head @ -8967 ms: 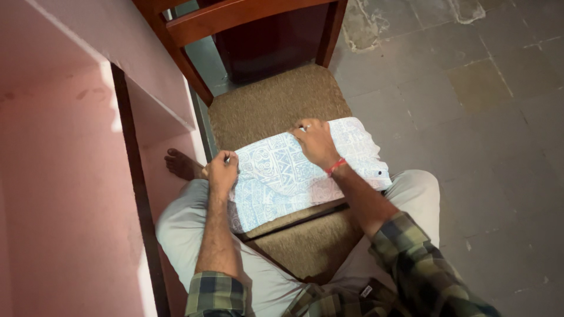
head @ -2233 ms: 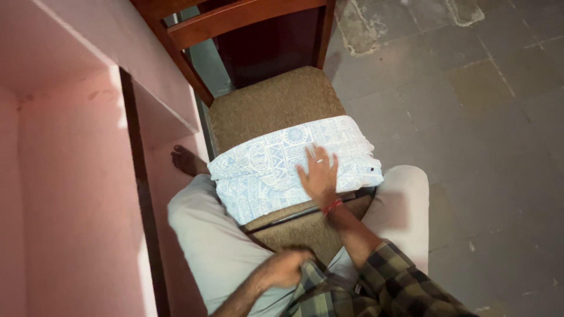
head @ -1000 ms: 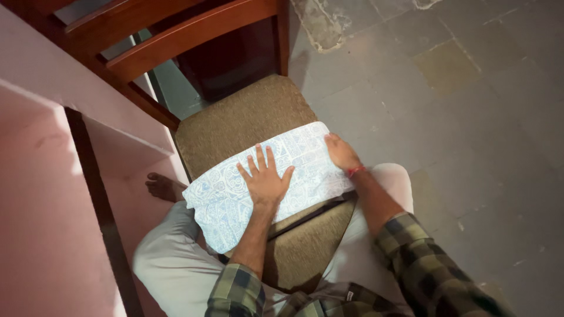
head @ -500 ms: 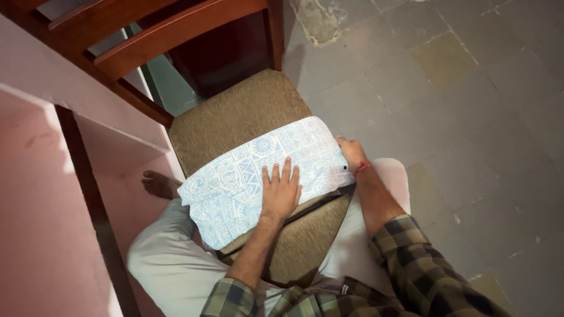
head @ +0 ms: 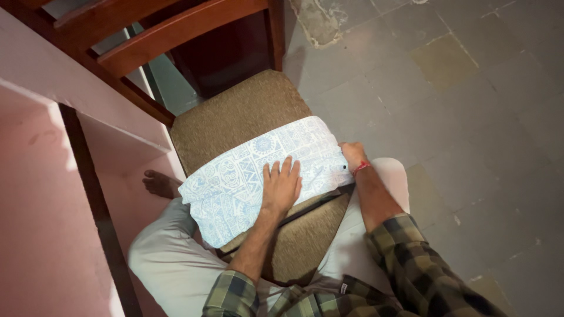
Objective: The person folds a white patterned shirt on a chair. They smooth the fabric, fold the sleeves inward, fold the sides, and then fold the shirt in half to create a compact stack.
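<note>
Padded chair seat (head: 247, 111) carries the folded cloth (head: 252, 164) lying left-right; my left hand (head: 281, 186) presses flat, fingers spread, right hand (head: 352, 154) pinching its right end.

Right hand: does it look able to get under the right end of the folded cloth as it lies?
Probably yes. The right hand already sits at the right end of the folded patterned cloth, nothing lying between them. The left hand lies flat nearer the middle, so that end looks free.

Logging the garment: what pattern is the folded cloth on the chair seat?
Folded cloth: white with light blue geometric print, clearest in the head view.
</note>
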